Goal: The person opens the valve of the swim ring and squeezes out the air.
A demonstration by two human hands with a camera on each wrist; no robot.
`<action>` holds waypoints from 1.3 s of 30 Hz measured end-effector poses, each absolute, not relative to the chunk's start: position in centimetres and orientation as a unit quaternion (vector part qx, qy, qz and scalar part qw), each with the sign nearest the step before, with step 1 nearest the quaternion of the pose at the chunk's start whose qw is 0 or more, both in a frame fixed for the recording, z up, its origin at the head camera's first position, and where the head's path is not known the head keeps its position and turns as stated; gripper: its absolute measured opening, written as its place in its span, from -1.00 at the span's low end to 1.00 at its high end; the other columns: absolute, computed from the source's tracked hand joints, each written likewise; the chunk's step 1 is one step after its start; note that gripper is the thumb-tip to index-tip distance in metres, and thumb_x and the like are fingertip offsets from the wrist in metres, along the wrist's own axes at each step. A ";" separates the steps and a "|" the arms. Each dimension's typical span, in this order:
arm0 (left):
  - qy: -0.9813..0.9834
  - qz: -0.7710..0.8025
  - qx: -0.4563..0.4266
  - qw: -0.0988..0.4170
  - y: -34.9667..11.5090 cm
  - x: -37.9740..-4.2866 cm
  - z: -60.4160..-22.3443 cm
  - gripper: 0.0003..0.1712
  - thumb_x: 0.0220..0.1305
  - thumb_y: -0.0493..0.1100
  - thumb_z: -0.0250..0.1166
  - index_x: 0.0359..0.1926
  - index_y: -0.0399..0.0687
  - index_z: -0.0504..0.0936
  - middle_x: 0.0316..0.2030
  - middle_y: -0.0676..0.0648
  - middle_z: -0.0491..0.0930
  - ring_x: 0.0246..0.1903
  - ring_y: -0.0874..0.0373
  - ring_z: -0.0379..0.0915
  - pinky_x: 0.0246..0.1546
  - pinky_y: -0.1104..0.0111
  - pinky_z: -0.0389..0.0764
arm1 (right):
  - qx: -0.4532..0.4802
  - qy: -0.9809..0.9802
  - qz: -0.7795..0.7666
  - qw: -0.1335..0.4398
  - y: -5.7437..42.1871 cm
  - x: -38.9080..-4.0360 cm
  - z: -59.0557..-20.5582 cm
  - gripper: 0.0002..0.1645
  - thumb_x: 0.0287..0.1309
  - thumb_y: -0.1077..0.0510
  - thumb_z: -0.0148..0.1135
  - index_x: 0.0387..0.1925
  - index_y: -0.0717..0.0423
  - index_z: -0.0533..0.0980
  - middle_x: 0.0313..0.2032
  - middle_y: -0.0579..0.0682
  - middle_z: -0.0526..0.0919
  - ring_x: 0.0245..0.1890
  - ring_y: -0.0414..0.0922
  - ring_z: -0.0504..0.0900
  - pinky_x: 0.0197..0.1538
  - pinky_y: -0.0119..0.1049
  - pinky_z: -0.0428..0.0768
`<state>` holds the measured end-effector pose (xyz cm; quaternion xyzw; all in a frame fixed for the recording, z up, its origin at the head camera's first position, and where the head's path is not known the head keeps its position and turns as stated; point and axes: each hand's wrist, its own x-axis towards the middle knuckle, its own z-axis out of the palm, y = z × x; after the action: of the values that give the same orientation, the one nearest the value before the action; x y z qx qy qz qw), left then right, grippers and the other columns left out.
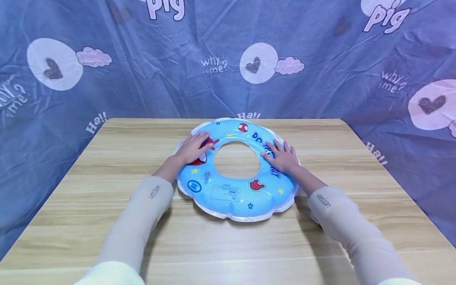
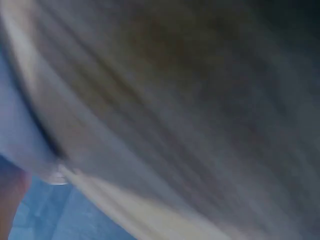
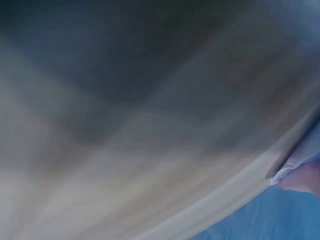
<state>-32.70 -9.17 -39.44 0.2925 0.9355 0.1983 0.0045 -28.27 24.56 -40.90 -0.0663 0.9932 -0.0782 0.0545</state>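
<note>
A blue inflatable swim ring (image 1: 228, 198) with a scalloped whitish edge lies on the wooden table, printed with red figures, stars and lettering. My left hand (image 1: 192, 149) rests on its left side with the fingers spread over a red print. On the ring's right side, over the dark blue lettering, lies my right hand (image 1: 282, 157), fingers extended. Both palms face down on the top surface. The left wrist view is mostly blurred tabletop, with a bit of the ring (image 2: 25, 130) at the left. In the right wrist view a sliver of the ring (image 3: 302, 155) shows at the right edge.
The wood-grain table (image 1: 107, 190) has rounded far corners. Behind it hangs a blue cloth (image 1: 171, 71) printed with white circles, hearts, pink clouds and words. Tabletop shows through the ring's centre hole.
</note>
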 end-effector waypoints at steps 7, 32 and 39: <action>0.877 0.211 0.431 0.010 -3.6 -25.9 -36.1 -0.39 0.39 0.03 -0.03 0.34 -0.17 0.20 0.33 -0.15 0.12 0.34 0.01 -0.14 0.29 0.19 -0.12 | -0.028 0.994 -0.096 0.040 23.6 -26.1 -40.6 -0.12 0.26 -0.37 -0.32 0.42 0.05 -0.08 0.37 0.28 -0.17 0.28 0.41 -0.29 0.20 0.29 -0.30; 0.794 0.037 0.606 -0.024 -7.7 -23.7 -41.1 -0.32 0.37 0.25 -0.21 0.42 0.16 0.01 0.41 -0.03 -0.12 0.36 0.02 -0.28 0.30 0.17 -0.21 | -0.182 0.981 -0.073 -0.007 25.0 -23.4 -40.6 -0.32 0.37 -0.14 -0.30 0.40 0.06 0.02 0.38 0.16 -0.06 0.36 0.14 -0.17 0.29 0.10 -0.17; 0.752 -0.018 0.655 -0.068 -9.4 -25.6 -40.8 -0.33 0.38 0.26 -0.27 0.42 0.16 0.04 0.39 -0.10 -0.07 0.34 -0.04 -0.17 0.29 0.17 -0.09 | -0.105 0.992 -0.065 0.013 22.8 -20.7 -39.6 -0.34 0.35 -0.08 -0.23 0.36 0.18 0.11 0.33 0.30 0.05 0.30 0.27 -0.03 0.22 0.21 -0.03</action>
<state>-25.61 -9.41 -40.79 0.6553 0.7521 -0.0181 -0.0676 -20.65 22.82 -39.55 -0.1049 0.9923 -0.0653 0.0125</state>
